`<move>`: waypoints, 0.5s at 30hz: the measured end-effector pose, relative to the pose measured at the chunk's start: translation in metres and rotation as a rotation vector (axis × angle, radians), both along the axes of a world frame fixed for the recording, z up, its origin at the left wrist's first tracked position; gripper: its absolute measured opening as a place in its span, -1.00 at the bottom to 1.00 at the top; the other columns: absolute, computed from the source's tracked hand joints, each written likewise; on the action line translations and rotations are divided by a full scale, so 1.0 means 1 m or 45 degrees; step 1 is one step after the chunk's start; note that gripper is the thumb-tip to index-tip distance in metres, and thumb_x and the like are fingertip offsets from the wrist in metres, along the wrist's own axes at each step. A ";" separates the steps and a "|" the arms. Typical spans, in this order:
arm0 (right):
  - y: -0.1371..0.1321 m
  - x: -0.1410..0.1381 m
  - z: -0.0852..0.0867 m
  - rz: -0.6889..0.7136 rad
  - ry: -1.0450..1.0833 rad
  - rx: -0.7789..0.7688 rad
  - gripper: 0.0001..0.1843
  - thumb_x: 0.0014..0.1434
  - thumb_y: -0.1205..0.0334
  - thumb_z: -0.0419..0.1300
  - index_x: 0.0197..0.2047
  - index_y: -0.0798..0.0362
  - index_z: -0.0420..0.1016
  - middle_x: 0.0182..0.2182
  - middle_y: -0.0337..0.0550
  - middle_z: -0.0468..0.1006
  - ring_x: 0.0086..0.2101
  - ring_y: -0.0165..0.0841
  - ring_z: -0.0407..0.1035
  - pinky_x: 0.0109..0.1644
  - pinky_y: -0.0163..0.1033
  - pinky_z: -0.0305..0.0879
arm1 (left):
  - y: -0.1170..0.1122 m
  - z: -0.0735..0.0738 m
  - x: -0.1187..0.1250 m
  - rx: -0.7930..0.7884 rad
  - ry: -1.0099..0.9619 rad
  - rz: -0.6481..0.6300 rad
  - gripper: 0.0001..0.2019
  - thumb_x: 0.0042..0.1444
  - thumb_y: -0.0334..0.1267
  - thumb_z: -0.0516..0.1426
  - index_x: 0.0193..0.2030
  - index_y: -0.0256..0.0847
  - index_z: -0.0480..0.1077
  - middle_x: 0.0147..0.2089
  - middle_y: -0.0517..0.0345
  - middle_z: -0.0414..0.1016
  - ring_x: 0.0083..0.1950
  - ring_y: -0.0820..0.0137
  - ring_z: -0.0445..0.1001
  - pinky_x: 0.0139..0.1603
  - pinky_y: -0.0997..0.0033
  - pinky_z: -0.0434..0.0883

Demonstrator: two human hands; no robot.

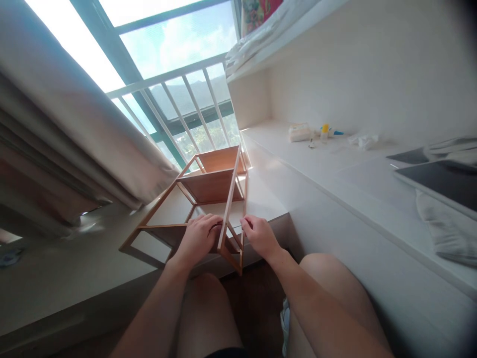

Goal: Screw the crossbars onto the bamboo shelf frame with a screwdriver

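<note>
A wooden shelf rack (212,186) of thin slats and brown panels lies on its side on the white window ledge (74,268), its near end jutting over the ledge's edge. My left hand (199,238) is curled over a slat at the rack's near end. My right hand (259,236) pinches the outer right slat beside it. Both hands sit close together at the near end, above my bare knees.
A beige curtain (74,134) hangs at the left before a railed window (179,94). On the white desk shelf (328,164) to the right lie a small white box (299,132), a yellow-capped tube (325,132), crumpled tissue (363,140) and a dark tablet (443,179).
</note>
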State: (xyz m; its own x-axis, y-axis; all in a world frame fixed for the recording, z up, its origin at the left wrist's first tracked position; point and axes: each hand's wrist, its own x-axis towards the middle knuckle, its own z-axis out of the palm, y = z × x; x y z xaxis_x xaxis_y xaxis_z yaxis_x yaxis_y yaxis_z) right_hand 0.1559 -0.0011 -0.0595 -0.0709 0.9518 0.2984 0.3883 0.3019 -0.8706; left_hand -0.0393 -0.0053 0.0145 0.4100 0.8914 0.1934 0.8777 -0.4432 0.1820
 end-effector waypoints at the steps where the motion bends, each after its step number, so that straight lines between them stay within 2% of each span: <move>1: 0.000 0.000 0.000 0.000 0.001 0.001 -0.59 0.35 0.09 -0.03 -0.50 0.03 0.33 -0.59 -0.25 0.40 -0.51 -0.39 0.27 -0.38 -0.31 0.02 | -0.001 0.001 0.000 -0.006 0.004 0.007 -0.79 0.30 -0.27 -0.01 -0.13 -0.05 0.45 -0.11 0.15 0.54 -0.05 0.26 0.45 0.01 0.27 0.26; 7: 0.000 -0.001 -0.002 0.013 0.016 -0.008 -0.58 0.36 0.07 -0.04 -0.50 0.03 0.34 -0.60 -0.24 0.40 -0.51 -0.38 0.27 -0.39 -0.30 0.02 | -0.008 0.005 -0.008 0.003 0.018 0.018 -0.80 0.27 -0.28 0.00 -0.19 -0.06 0.47 -0.18 0.13 0.55 -0.09 0.25 0.46 -0.05 0.26 0.29; 15: -0.002 -0.005 -0.002 0.061 0.022 0.006 -0.57 0.36 0.08 -0.05 -0.51 0.04 0.32 -0.61 -0.24 0.39 -0.52 -0.38 0.26 -0.40 -0.28 0.00 | -0.015 0.008 -0.029 -0.033 -0.012 0.040 -0.80 0.25 -0.32 0.02 -0.17 -0.06 0.48 -0.16 0.15 0.56 -0.08 0.27 0.45 0.00 0.26 0.28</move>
State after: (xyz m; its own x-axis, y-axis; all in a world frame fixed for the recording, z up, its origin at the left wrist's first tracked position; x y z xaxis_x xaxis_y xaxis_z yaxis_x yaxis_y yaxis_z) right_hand 0.1505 -0.0031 -0.0611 -0.1115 0.9461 0.3042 0.3585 0.3238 -0.8756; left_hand -0.0679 -0.0203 0.0225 0.3799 0.9085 0.1740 0.8895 -0.4104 0.2009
